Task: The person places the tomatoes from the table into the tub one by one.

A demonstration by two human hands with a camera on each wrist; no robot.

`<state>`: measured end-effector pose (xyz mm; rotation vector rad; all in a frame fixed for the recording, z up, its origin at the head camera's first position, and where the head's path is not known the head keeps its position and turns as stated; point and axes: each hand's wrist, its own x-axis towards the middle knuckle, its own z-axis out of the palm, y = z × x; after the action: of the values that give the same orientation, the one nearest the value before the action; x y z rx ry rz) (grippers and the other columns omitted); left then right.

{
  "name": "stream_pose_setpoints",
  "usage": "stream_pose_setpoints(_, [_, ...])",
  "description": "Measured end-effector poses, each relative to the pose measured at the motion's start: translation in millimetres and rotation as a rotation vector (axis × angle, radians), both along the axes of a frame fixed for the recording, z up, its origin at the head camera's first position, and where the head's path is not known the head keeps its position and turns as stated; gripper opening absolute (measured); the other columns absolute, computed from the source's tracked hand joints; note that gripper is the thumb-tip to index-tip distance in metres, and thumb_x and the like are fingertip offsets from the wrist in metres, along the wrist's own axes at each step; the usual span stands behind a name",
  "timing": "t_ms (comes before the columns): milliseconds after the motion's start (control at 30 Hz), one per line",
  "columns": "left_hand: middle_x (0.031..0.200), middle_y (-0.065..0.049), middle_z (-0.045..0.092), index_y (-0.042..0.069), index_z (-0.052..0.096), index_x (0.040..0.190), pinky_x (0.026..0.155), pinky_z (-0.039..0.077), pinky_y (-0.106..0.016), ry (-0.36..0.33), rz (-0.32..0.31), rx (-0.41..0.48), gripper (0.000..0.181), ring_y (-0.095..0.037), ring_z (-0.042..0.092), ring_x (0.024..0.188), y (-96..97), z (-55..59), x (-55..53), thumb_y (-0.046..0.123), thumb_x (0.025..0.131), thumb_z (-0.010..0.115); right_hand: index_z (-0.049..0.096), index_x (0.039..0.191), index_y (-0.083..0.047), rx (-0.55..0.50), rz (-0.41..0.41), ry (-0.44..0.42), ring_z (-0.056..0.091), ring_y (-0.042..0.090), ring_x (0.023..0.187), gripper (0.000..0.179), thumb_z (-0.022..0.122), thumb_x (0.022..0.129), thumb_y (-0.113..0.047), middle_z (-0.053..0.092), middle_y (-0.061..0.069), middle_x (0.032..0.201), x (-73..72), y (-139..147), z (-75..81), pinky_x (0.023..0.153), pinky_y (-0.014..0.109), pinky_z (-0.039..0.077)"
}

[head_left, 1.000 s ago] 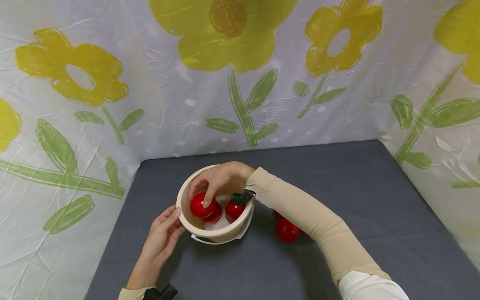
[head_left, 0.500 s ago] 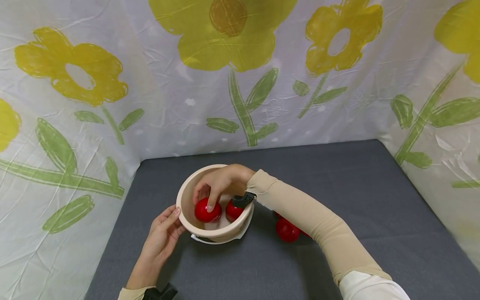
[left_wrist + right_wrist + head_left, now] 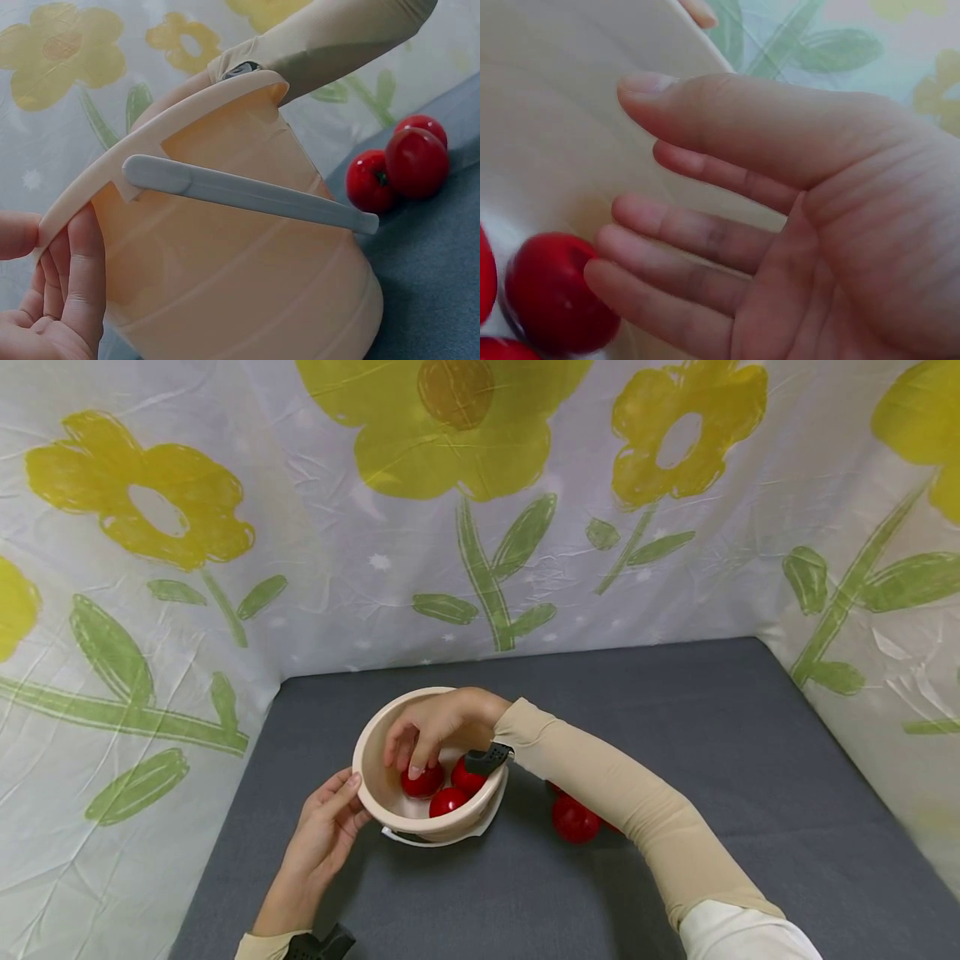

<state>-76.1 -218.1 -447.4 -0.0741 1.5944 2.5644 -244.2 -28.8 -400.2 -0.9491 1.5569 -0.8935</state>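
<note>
A cream bucket point(image 3: 380, 808) stands tilted on the dark cloth, its pale handle point(image 3: 247, 196) hanging against the outer wall. My left hand point(image 3: 324, 827) pinches the rim at the left, thumb on one side and fingers on the other. Inside the bucket is my right hand point(image 3: 438, 722), its fingers loosely extended and holding nothing. In the right wrist view its fingertips overlap a red tomato point(image 3: 559, 292). Two more tomatoes show in the bucket in the head view: one in front point(image 3: 448, 801) and one at the right point(image 3: 467, 778), partly hidden by the wrist strap.
Several tomatoes point(image 3: 575, 819) lie on the cloth right of the bucket, some hidden under the right forearm. The dark cloth point(image 3: 675, 718) covers the table. A flower-printed curtain point(image 3: 330, 568) rises behind it and along the sides.
My right hand has shifted the tomato it held slightly right in the bucket and let go of it. A third tomato now shows at the front inside. My left hand stays at the rim.
</note>
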Motion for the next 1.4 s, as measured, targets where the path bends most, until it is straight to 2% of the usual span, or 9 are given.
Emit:
stream_pose_setpoints(233, [0.1,0.002,0.068,0.012,0.062,0.109,0.07,0.06,-0.02,-0.007,0.003,-0.002,0.018,-0.007,0.067,0.085,0.4,0.3,-0.9,0.011,0.105,0.044,0.061,0.124,-0.001,0.028,-0.061,-0.046,0.064,0.017,0.096,0.046,0.076,0.08,-0.003,0.06,0.025,0.13,3.1,1,0.2,0.089,0.039,0.055])
stream_pose_setpoints(367, [0.099,0.002,0.068,0.011,0.062,0.11,0.07,0.059,-0.02,-0.001,-0.004,0.006,0.019,-0.007,0.067,0.085,0.5,0.2,-1.2,0.011,0.105,0.044,0.06,0.125,-0.001,-0.005,-0.051,-0.034,0.061,0.023,0.11,0.047,0.074,0.08,-0.003,0.059,0.023,0.131,0.5,5,10.5,0.098,0.037,0.053])
stream_pose_setpoints(467, [0.098,0.002,0.069,0.011,0.062,0.111,0.07,0.059,-0.02,0.002,-0.009,0.012,0.019,-0.007,0.067,0.084,0.3,-0.1,-1.4,0.01,0.105,0.043,0.061,0.126,-0.004,-0.072,0.0,0.098,0.058,0.03,0.121,0.045,0.073,0.083,-0.007,0.061,0.02,0.13,-4.1,8,24.2,0.1,0.03,0.052])
stream_pose_setpoints(600, [0.098,0.002,0.069,0.01,0.062,0.111,0.069,0.059,-0.019,0.005,-0.01,0.017,0.02,-0.007,0.067,0.083,-0.5,-1.1,-0.5,0.01,0.106,0.043,0.06,0.128,-0.004,-0.136,0.073,0.273,0.059,0.034,0.123,0.045,0.072,0.086,-0.011,0.064,0.019,0.128,-6.2,10,32.8,0.102,0.025,0.05])
stream_pose_setpoints(767, [0.097,0.001,0.068,0.009,0.061,0.111,0.068,0.059,-0.02,0.016,-0.01,0.03,0.02,-0.007,0.067,0.083,-0.2,-2.4,0.0,0.009,0.105,0.042,0.06,0.129,-0.003,-0.15,0.077,0.314,0.061,0.033,0.122,0.045,0.074,0.087,-0.013,0.065,0.019,0.128,-6.8,23,34.7,0.102,0.026,0.05])
stream_pose_setpoints(967, [0.096,0.001,0.069,0.009,0.063,0.109,0.068,0.059,-0.02,0.01,0.007,0.039,0.021,-0.008,0.067,0.082,-0.3,-1.6,0.6,0.008,0.105,0.043,0.058,0.13,0.0,-0.241,0.039,0.354,0.065,0.024,0.115,0.047,0.073,0.087,-0.011,0.063,0.02,0.129,-14.5,50,52.1,0.103,0.034,0.052])
stream_pose_setpoints(1067, [0.096,0.002,0.069,0.01,0.064,0.109,0.068,0.059,-0.02,0.008,0.009,0.036,0.021,-0.008,0.067,0.082,-0.4,-1.0,0.6,0.008,0.105,0.043,0.058,0.13,-0.001,-0.23,0.029,0.381,0.065,0.021,0.114,0.046,0.073,0.087,-0.011,0.063,0.018,0.129,-13.5,65,57.4,0.104,0.035,0.051])
stream_pose_setpoints(1200, [0.096,0.002,0.069,0.01,0.063,0.108,0.068,0.059,-0.02,0.006,0.012,0.033,0.021,-0.007,0.067,0.081,-0.4,-1.0,0.8,0.008,0.105,0.043,0.057,0.132,-0.003,-0.203,0.007,0.381,0.063,0.021,0.118,0.048,0.074,0.087,-0.011,0.062,0.017,0.132,-8.3,85,51.9,0.104,0.036,0.051])
stream_pose_setpoints(1400, [0.096,0.002,0.069,0.009,0.063,0.109,0.068,0.059,-0.02,0.011,0.009,0.03,0.02,-0.007,0.067,0.081,0.1,-1.2,0.4,0.008,0.105,0.044,0.055,0.134,-0.001,-0.257,-0.11,0.287,0.057,0.032,0.126,0.05,0.073,0.089,-0.01,0.059,0.021,0.134,-0.9,129,52.1,0.103,0.044,0.052])
